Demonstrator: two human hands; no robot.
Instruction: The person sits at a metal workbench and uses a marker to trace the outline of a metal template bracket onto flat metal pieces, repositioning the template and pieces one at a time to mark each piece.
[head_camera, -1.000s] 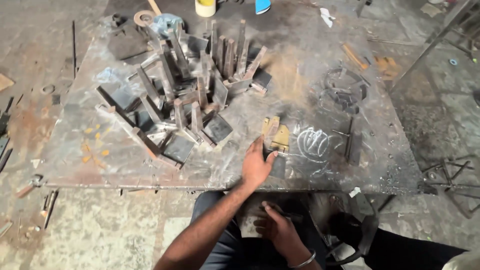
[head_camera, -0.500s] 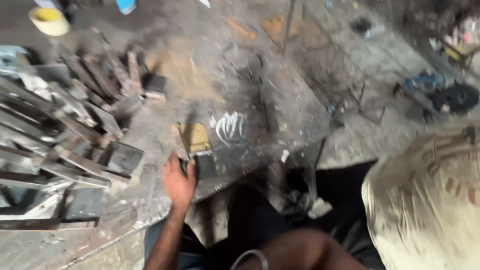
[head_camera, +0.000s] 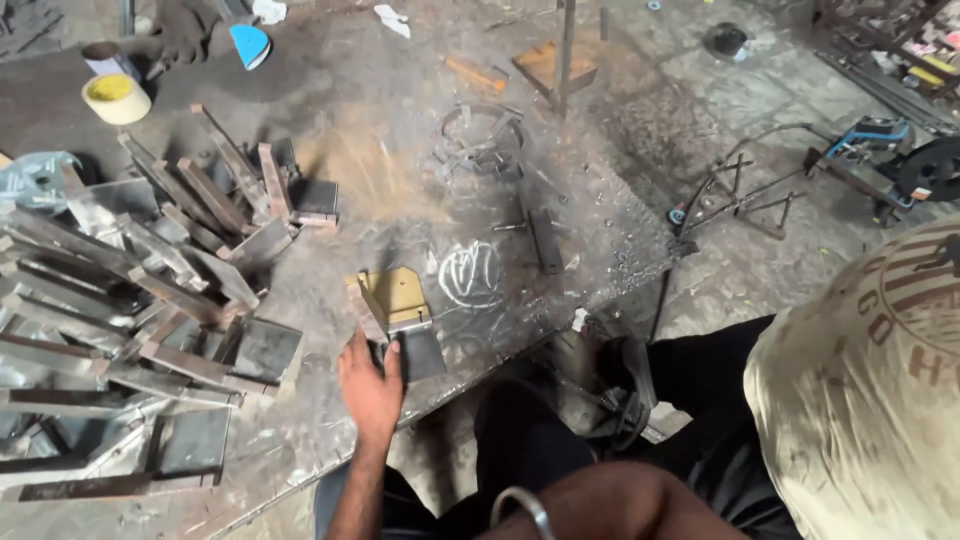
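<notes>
Seen from the head camera, the left hand (head_camera: 370, 385) lies flat on the scarred grey steel worktable (head_camera: 400, 190), fingers spread and not closed round anything. Its fingertips touch the near edge of a small dark square steel plate (head_camera: 420, 352) at the table's front edge. Just beyond that plate, touching it, sits a yellow-painted flat metal bracket with clipped corners (head_camera: 395, 295); a narrow rusty strip (head_camera: 366, 312) lies against the bracket's left side. To the right of the bracket is a white chalk scribble (head_camera: 470, 275) on the tabletop, and farther right a short dark flat bar (head_camera: 545, 240).

The right arm crosses the bottom of the frame with a thin metal bangle (head_camera: 520, 505) at the wrist — the right hand itself is out of the frame, so its grip cannot be told.

Left of the hand, a big heap of welded steel pieces, each a square base plate with an angle-iron leg (head_camera: 150, 300), covers that side of the table. At the far left stand a roll of yellow tape (head_camera: 116, 98) and a blue half-round object (head_camera: 250, 45). A bent wire ring (head_camera: 480, 135) rests mid-table.

At the right, close to the camera, is a person's cream printed shirt (head_camera: 860, 400) — below the table, dark trousers (head_camera: 530, 430) and the concrete floor (head_camera: 760, 250).
</notes>
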